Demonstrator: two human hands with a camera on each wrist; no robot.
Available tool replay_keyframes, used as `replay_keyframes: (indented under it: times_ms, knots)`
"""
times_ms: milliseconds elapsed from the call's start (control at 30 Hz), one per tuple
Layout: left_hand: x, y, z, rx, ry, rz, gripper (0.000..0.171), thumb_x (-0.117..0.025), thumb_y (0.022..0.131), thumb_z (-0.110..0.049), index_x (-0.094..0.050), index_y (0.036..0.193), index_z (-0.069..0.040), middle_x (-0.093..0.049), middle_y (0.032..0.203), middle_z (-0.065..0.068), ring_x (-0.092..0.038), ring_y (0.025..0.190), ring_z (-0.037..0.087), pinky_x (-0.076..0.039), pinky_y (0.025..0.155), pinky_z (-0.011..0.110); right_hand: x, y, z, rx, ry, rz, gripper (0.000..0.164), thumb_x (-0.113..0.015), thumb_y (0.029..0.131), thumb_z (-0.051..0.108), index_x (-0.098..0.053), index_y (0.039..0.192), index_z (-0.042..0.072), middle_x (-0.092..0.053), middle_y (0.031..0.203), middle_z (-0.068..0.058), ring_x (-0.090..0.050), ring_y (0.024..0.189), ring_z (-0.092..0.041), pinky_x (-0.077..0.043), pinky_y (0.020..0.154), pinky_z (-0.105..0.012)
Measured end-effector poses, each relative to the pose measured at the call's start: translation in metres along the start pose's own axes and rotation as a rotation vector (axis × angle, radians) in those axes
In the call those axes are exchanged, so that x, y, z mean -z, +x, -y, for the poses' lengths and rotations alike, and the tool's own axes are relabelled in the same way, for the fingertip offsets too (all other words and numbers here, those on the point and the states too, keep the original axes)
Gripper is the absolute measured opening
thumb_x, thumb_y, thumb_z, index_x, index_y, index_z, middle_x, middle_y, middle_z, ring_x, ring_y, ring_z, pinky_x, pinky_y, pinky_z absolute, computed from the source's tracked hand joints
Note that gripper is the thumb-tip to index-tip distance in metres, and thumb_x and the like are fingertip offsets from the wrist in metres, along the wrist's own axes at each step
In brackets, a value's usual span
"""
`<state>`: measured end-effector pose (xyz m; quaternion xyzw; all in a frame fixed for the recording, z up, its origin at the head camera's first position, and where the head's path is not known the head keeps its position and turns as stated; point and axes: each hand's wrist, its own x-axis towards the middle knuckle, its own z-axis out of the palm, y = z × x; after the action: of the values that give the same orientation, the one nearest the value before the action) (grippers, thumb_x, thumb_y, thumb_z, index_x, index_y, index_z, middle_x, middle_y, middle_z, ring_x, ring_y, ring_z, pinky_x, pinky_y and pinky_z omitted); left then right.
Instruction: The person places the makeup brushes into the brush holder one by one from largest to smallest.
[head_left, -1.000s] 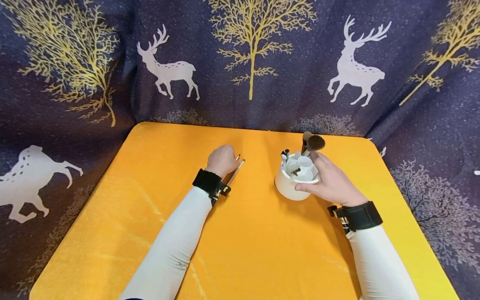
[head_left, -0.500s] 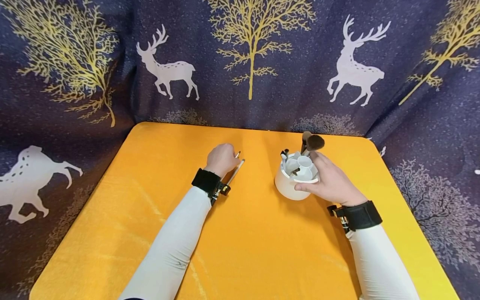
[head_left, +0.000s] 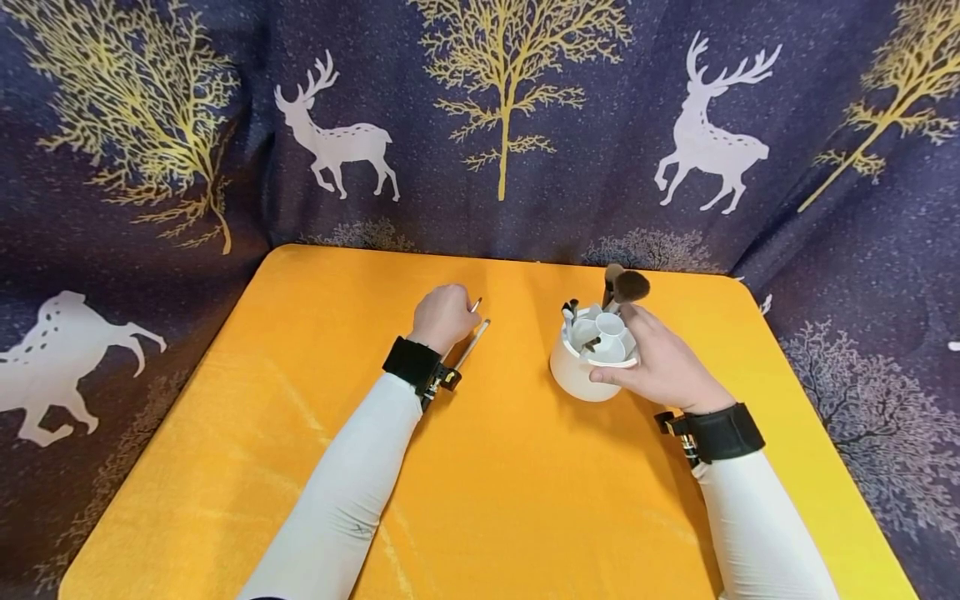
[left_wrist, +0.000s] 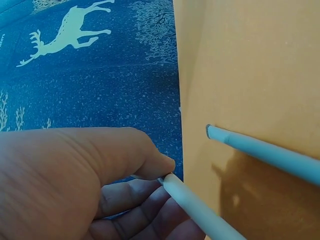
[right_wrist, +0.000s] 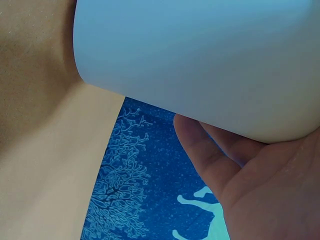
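Observation:
My left hand [head_left: 444, 317] pinches a thin makeup brush [left_wrist: 200, 210] with a pale handle between thumb and fingers. A second makeup brush [head_left: 472, 343] lies on the orange tabletop just right of that hand. In the left wrist view this lying brush [left_wrist: 270, 152] shows its small, flat bristle end. My right hand [head_left: 660, 358] grips a round white brush holder [head_left: 581, 377], its thumb on the near side and its fingers behind the rim. Standing in the holder are several brushes, among them a big fluffy dark one [head_left: 631, 286]. The holder's smooth wall [right_wrist: 190, 55] fills the top of the right wrist view.
An orange cloth covers the table [head_left: 480, 500]. Behind and beside it hangs a dark blue curtain [head_left: 465, 225] printed with white deer and yellow trees. Black straps [head_left: 723, 431] with small devices sit on both wrists.
The left hand has shifted very slightly away from me, and the tip of its brush has moved with it. The right hand and the holder have stayed in place.

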<state>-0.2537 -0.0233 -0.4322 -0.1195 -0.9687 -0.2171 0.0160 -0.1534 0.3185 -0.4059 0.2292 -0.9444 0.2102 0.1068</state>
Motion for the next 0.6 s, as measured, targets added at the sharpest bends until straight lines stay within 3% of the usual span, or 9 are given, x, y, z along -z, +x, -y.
replay_keyframes:
  times_ms: [600]
  knots:
    - [0.0074, -0.0009, -0.0031, -0.045, -0.013, -0.062, 0.027, -0.065, 0.087, -0.023, -0.057, 0.062, -0.018, -0.041, 0.057, -0.001, -0.039, 0.051, 0.018, -0.023, 0.048, 0.030, 0.0002, 0.0004, 0.0008, -0.011, -0.006, 0.010, 0.124, -0.077, 0.067, 0.071, -0.003, 0.159, 0.030, -0.028, 0.157, -0.008, -0.038, 0.135, -0.030, -0.038, 0.101, -0.055]
